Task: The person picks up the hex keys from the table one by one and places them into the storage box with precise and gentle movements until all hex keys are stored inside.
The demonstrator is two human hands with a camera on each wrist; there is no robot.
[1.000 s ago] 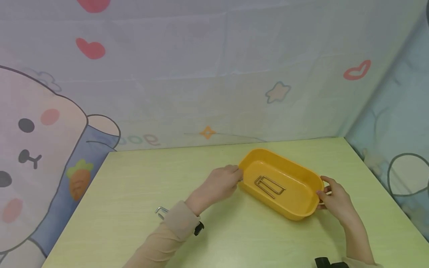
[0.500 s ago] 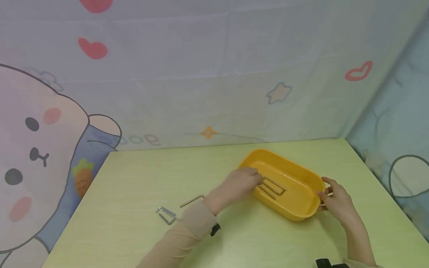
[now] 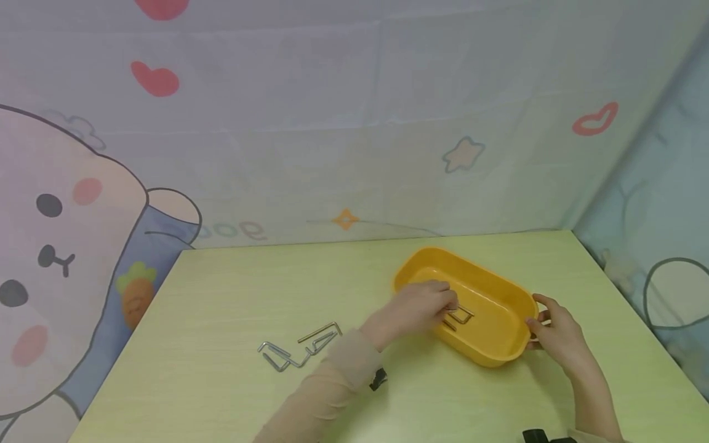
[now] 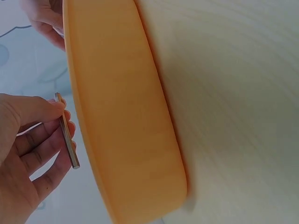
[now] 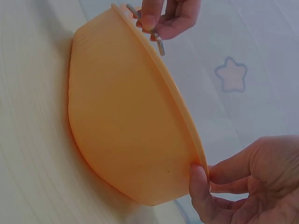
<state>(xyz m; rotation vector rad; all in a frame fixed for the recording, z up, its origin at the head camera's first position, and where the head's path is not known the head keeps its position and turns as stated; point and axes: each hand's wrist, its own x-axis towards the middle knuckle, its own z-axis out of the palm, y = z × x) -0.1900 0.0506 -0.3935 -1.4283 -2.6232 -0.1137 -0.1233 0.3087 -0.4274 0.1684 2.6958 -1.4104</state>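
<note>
yellow tray (image 3: 493, 326) sits flat on the worktop (image 3: 244, 283), right of centre, long side slanting down to the right. a strip of worktop shows between the tray's far corner and the back edge; a wider wedge lies between its right end and the worktop's right edge.

right hand (image 3: 559, 332) is on the tray's right end, thumb and fingers pinching the rim. left hand (image 3: 418, 307) reaches across the tray's near side, grasping a metal rod (image 4: 69, 140) between thumb and fingers. both wrist views put that rod up by the rim, not deep inside; the right one shows a bend near its end. can't tell from there if it touches the rim. brass-coloured bars (image 3: 450, 325) show past the fingers from the head view, over the tray floor; can't sort which are held and which lie there.

on the worktop left of the left sleeve (image 3: 349, 363): bent silver rods (image 3: 279, 350) in a loose row plus a longer brass-coloured rod (image 3: 317, 332) just behind, partly by the cuff. bare worktop runs from them to the left edge and up to the back edge. printed cloth (image 3: 332, 92) hangs behind.
</note>
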